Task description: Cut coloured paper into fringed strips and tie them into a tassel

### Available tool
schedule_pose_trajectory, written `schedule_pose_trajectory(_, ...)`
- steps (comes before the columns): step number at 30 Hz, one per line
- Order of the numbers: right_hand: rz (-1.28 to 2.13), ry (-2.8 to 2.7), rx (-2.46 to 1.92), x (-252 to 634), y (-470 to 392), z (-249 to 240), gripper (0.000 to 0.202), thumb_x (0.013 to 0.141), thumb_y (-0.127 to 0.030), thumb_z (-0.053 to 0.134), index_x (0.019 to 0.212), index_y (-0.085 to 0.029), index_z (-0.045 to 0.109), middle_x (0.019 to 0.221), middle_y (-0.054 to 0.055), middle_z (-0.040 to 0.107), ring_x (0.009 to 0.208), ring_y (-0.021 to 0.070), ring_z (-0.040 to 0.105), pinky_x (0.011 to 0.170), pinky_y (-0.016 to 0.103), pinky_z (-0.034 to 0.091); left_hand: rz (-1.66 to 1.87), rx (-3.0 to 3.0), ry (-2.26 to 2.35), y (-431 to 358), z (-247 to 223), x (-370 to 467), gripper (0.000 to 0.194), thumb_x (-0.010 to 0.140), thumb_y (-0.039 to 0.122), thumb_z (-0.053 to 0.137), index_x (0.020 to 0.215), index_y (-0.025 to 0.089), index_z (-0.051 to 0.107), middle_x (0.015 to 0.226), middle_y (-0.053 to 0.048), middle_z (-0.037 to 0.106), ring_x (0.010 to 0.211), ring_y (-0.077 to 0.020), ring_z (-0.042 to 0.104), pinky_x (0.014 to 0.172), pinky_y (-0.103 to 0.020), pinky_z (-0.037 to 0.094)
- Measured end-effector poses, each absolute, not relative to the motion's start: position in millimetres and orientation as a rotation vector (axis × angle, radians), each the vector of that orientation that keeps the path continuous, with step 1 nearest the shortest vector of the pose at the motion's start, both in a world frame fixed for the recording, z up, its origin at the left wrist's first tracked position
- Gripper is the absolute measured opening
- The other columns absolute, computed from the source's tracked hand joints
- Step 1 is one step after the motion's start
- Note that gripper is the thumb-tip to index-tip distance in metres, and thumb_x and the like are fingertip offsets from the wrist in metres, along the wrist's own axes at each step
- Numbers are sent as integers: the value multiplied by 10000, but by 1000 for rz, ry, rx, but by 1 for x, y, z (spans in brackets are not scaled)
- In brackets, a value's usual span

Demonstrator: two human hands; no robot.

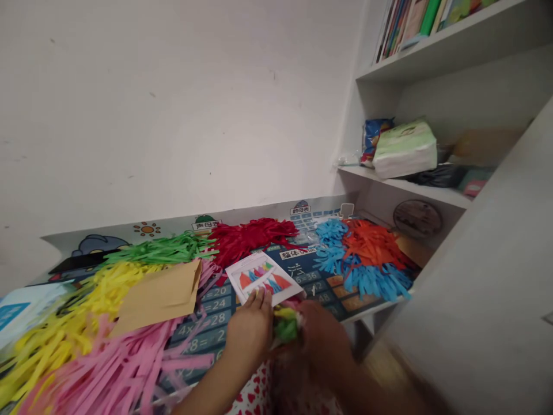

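A white card (264, 275) printed with colourful tassels leans over the table edge in front of me. My left hand (250, 323) grips its near edge, fingers closed over the front. Just below the card is a bundle of yellow, green and pink strips (286, 325), between my two hands. My right hand (322, 331) is at the right side of that bundle, smeared by motion, so its fingers cannot be made out. Pink fringe strips (129, 363) lie to the left of my left hand, with a brown paper envelope (159, 293) on top.
Yellow (116, 282), green (166, 248) and red fringe (250, 236) spread along the printed table mat (216, 314). Blue (375, 280) and orange fringe (374, 242) lie at the right. A shelf (401, 183) holding a tissue pack (406, 148) and a white panel (479, 276) stand right.
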State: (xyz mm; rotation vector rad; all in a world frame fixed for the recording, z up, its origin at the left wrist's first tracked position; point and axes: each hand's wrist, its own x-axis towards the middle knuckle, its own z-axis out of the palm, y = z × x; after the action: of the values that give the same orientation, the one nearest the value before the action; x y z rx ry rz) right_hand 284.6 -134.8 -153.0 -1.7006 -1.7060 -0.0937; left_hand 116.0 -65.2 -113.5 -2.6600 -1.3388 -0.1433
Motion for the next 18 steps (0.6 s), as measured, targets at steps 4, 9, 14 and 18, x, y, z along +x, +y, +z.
schedule_pose_trajectory(4,119,-1598,-1791,306,-128,-151,279,798,-102,482,973,-202,674,902,38,725,798,167,681,708,254,532,-108,-2696,-1297,-66,-111,118,445,919,107,422,1356,95,506,1383,-180,515,1275,-281,505,999,-391,482)
schedule_pose_trajectory(9,-78,-1739,-1724,272,-143,-172,279,841,-163,551,1095,-173,663,1061,102,698,934,235,648,817,360,525,-90,-2657,-1275,-66,-118,126,477,902,75,420,1375,85,481,1384,-190,512,1273,-292,504,975,-393,498)
schedule_pose_trajectory(14,-424,-2044,-1649,249,-141,-192,451,833,-116,579,1275,-202,580,1265,145,618,1031,295,627,817,425,540,-70,-2634,-1257,-66,-125,127,487,894,67,427,1378,94,482,1390,-195,502,1277,-302,498,943,-388,518)
schedule_pose_trajectory(18,2,-1823,-1697,266,-121,-171,400,861,-81,475,1205,-211,629,1156,103,679,983,230,658,828,345,538,-37,-2637,-1269,-71,-124,127,505,880,37,412,1378,83,479,1388,-209,495,1267,-312,507,924,-398,529)
